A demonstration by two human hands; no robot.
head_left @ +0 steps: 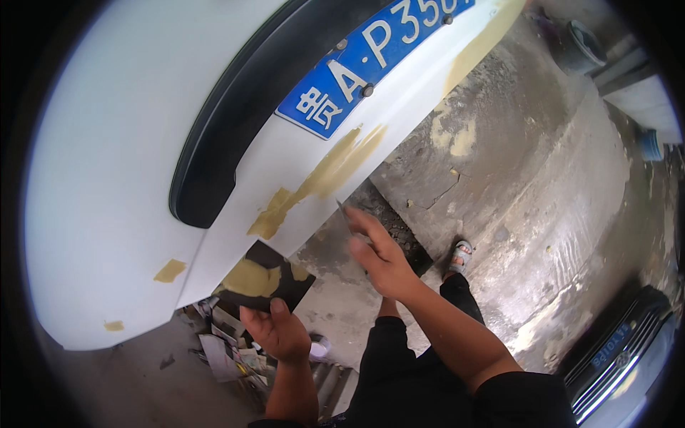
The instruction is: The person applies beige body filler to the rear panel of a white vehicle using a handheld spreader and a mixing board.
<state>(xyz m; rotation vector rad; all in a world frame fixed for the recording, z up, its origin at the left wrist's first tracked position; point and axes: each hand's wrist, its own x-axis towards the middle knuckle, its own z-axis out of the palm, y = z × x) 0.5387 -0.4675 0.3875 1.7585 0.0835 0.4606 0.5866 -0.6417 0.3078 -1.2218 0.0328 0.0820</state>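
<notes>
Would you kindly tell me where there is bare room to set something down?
Mostly bare grey concrete floor lies between the pale-grey strapped sandal and the blue cylindrical container. It is crowded left of the bare left hand, with jumbled multicoloured clutter.

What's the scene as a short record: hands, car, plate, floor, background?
left hand: holds dark board
board load: yellowish putty
right hand: holds thin blade, seen nearly edge-on
car: white, several yellowish patches
plate: blue, on the white car
floor: grey, stained
background: second car, lower right
</notes>
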